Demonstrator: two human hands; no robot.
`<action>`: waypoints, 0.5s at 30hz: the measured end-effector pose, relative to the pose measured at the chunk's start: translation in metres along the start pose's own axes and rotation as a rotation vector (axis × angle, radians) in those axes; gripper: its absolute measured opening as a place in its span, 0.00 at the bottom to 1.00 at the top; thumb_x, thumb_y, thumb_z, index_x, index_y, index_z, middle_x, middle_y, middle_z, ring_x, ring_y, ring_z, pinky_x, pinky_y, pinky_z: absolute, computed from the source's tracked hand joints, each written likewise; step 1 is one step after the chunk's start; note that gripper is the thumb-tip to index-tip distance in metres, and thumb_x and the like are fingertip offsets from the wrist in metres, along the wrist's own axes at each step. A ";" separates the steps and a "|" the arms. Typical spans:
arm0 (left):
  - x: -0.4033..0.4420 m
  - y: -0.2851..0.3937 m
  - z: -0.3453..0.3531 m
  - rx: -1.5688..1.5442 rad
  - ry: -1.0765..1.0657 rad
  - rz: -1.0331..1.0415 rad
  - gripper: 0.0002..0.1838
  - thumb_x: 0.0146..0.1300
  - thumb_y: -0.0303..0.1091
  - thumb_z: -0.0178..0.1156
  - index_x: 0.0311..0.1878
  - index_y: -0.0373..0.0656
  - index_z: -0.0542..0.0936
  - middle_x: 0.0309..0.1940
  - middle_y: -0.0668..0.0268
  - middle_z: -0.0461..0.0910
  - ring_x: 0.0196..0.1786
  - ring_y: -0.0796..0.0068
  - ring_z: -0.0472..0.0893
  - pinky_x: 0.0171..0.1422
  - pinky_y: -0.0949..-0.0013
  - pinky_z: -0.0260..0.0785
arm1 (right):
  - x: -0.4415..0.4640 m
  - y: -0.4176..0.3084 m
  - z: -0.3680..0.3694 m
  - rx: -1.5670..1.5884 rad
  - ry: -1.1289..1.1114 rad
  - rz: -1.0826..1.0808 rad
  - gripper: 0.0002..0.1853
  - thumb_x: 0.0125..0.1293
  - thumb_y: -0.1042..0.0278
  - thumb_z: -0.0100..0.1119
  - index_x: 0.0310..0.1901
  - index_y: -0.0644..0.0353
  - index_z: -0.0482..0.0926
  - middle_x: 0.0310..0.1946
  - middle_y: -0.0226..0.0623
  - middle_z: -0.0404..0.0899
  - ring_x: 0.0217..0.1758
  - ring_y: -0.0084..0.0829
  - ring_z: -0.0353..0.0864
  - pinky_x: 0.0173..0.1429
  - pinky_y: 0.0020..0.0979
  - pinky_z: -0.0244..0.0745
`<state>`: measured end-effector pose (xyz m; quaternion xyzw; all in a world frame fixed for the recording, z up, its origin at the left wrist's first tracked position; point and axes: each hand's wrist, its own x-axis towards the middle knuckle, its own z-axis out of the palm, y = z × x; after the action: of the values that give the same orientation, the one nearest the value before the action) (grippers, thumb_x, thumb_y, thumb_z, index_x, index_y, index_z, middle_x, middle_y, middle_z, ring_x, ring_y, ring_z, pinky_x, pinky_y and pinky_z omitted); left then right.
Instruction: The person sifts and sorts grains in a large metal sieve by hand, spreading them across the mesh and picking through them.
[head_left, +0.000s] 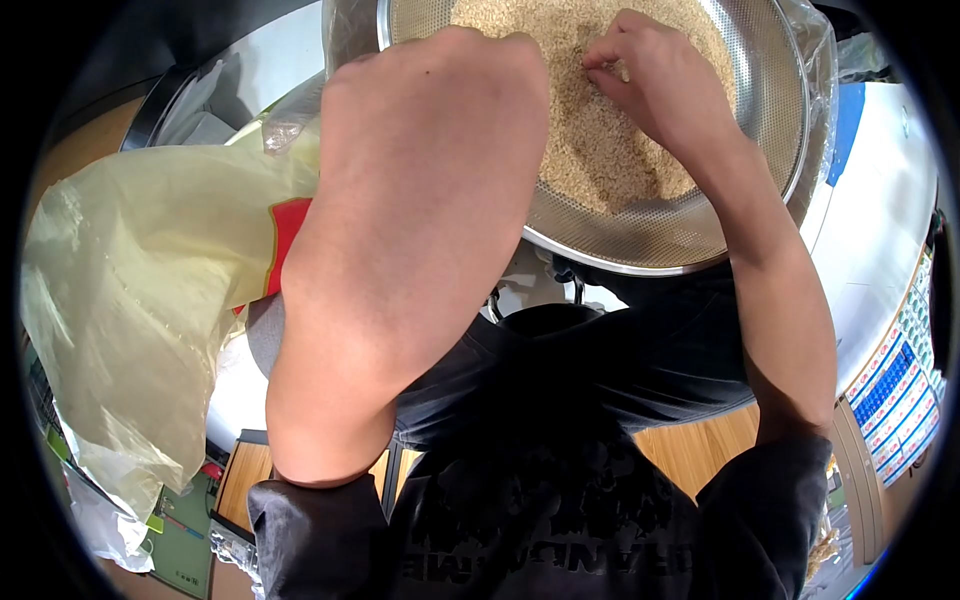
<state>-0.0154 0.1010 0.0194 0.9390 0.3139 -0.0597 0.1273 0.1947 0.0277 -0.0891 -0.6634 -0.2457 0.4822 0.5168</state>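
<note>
A round perforated metal sieve [765,130] holds a bed of small pale-tan grains [600,150] that look like brown rice. Over the right part of the grains is my right hand [660,75], its thumb and forefinger pinched together. Whatever sits between those fingertips is too small to make out. My left hand [440,130] is raised close to the camera, back side up, and covers the sieve's left part. The fingers of that hand are bent out of sight beyond the knuckles, so their grip is hidden.
Clear plastic [822,60] lies around the sieve's rim. On the left hangs a large yellowish plastic bag [130,270] with a red patch. My dark-trousered legs [640,340] are below the sieve. At the right, a printed blue-and-white sheet [895,400] stands by a white surface [880,220].
</note>
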 end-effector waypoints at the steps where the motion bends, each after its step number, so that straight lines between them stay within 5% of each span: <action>1: 0.000 0.000 0.000 -0.003 -0.002 -0.004 0.02 0.69 0.28 0.64 0.41 0.40 0.83 0.34 0.56 0.86 0.42 0.52 0.88 0.44 0.53 0.80 | -0.012 -0.028 0.005 -0.605 -0.124 -0.338 0.06 0.65 0.70 0.71 0.43 0.56 0.89 0.42 0.39 0.85 0.42 0.41 0.87 0.50 0.40 0.83; 3: 0.000 0.000 0.000 -0.006 -0.005 -0.008 0.02 0.69 0.28 0.64 0.40 0.40 0.83 0.34 0.56 0.86 0.42 0.52 0.88 0.44 0.54 0.80 | -0.012 -0.035 0.006 -1.210 -0.247 -0.674 0.04 0.65 0.69 0.74 0.40 0.55 0.90 0.40 0.34 0.85 0.41 0.42 0.88 0.47 0.43 0.84; 5: 0.000 0.000 0.001 -0.011 0.011 0.002 0.03 0.69 0.28 0.64 0.40 0.40 0.82 0.34 0.56 0.86 0.41 0.52 0.87 0.44 0.54 0.80 | 0.006 -0.012 -0.001 -1.361 -0.237 -0.564 0.04 0.65 0.69 0.74 0.40 0.54 0.91 0.41 0.34 0.85 0.40 0.41 0.88 0.47 0.43 0.85; 15: 0.005 -0.012 0.010 -0.173 0.218 0.098 0.05 0.65 0.26 0.60 0.42 0.40 0.83 0.32 0.54 0.85 0.42 0.48 0.86 0.44 0.51 0.79 | 0.008 -0.043 -0.015 -1.218 -0.220 -0.381 0.08 0.70 0.66 0.70 0.46 0.58 0.88 0.46 0.36 0.87 0.39 0.38 0.86 0.46 0.39 0.82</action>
<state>-0.0194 0.1103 0.0063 0.9396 0.2836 0.0760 0.1758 0.2192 0.0425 -0.0527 -0.7291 -0.6404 0.2213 0.0961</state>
